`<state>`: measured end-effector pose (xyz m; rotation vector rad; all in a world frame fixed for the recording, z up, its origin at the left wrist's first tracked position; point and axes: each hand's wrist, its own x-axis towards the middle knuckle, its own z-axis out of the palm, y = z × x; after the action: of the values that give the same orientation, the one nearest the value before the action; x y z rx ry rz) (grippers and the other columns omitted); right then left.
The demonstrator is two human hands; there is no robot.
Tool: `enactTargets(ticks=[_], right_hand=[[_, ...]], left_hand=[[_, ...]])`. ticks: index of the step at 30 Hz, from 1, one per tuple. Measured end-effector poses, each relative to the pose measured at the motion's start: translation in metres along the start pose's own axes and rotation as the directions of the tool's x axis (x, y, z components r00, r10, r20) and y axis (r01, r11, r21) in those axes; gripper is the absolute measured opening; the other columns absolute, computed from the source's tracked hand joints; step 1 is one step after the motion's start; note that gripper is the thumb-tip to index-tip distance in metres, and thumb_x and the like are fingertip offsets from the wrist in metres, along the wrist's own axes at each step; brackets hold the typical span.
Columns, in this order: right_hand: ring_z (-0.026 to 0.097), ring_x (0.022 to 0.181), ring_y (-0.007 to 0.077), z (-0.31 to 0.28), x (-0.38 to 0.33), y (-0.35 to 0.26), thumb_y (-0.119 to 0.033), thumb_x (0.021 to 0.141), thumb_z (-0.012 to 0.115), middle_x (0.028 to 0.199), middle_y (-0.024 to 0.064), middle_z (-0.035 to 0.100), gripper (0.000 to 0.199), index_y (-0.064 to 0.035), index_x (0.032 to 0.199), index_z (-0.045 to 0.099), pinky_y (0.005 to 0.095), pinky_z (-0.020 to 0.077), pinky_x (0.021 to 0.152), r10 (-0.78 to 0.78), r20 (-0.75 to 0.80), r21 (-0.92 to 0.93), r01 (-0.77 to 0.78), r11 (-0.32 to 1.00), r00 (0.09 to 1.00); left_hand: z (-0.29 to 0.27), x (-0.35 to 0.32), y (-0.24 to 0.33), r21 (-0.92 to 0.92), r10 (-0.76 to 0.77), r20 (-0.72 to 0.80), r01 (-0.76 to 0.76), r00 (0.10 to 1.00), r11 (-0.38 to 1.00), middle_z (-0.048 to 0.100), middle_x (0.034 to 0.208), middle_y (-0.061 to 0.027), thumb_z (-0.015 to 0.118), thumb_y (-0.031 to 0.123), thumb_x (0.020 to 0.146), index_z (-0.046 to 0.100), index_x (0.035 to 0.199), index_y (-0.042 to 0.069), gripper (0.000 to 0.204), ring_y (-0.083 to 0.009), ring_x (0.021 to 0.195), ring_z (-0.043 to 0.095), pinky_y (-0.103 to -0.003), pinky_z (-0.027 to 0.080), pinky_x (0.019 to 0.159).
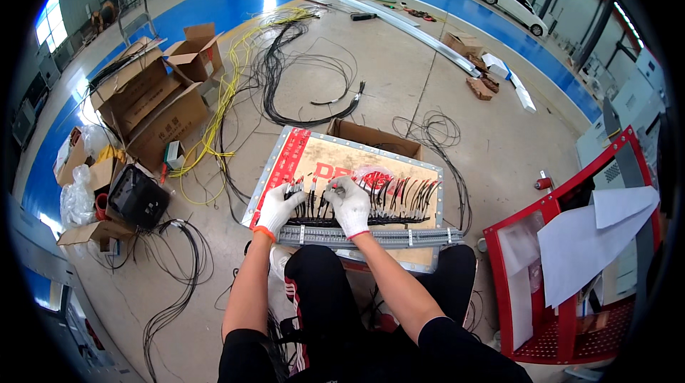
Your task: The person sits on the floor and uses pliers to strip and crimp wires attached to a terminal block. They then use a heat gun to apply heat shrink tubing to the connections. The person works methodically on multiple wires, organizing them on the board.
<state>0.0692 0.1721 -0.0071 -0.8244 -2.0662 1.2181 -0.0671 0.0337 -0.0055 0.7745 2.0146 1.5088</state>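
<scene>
Both my hands wear white knit gloves, above a row of short black wires (410, 197) with red or bare ends. My left hand (280, 206) has its fingers pinched together at the wires on the row's left end. Beside it, my right hand (349, 205) is closed with thumb and fingertips around a black wire; the exact grip is partly hidden. The wires branch from a black bundle (389, 222) lying along a grey slotted strip (371, 238). Under all this is a wooden board (325, 151) with a metal-edged frame. A clear bag of small red pieces (377, 178) lies behind the wires.
Cardboard boxes (153, 112) and a black case (139, 196) stand at left. Yellow cable (227, 101) and black cable coils (271, 87) lie on the floor ahead. At right stands a red metal frame (499, 269) with white sheets (589, 240). Long metal strips (414, 30) lie farther off.
</scene>
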Motion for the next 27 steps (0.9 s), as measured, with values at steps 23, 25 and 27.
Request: enactTargets(ticks=[23,25,27], right_hand=[[0.069,0.071,0.0366,0.012,0.013,0.014,-0.031,0.073,0.069,0.073,0.0252,0.067,0.032,0.0003,0.079,0.072,0.0415,0.0560,0.071,0.100,0.551,-0.435,0.183,0.882,0.828],[0.068,0.089,0.0435,0.012,0.009,0.005,-0.031,0.075,0.065,0.091,0.0322,0.067,0.042,0.0078,0.089,0.070,0.0467,0.0553,0.084,0.267,0.525,-0.412,-0.033,0.911,0.808],[0.067,0.089,0.0444,0.010,0.008,0.016,-0.032,0.075,0.063,0.093,0.0321,0.067,0.043,0.0086,0.088,0.070,0.0479,0.0548,0.084,0.221,0.510,-0.363,-0.025,0.932,0.832]], left_hand=[[0.004,0.009,-0.016,-0.086,-0.084,0.049,0.088,0.995,0.992,0.071,0.091,-0.0031,0.069,0.012,0.092,0.068,0.110,-0.001,0.022,-0.0082,0.074,0.066,-0.026,0.054,0.064],[-0.001,0.005,-0.016,-0.069,-0.103,0.045,0.106,0.994,0.992,0.071,0.091,-0.0031,0.069,0.012,0.092,0.068,0.110,-0.001,0.022,-0.0083,0.075,0.066,-0.026,0.054,0.065],[0.001,0.006,-0.013,-0.095,-0.093,0.047,0.097,0.995,0.991,0.071,0.091,-0.0030,0.069,0.013,0.092,0.068,0.110,0.000,0.022,-0.0084,0.075,0.065,-0.026,0.054,0.065]])
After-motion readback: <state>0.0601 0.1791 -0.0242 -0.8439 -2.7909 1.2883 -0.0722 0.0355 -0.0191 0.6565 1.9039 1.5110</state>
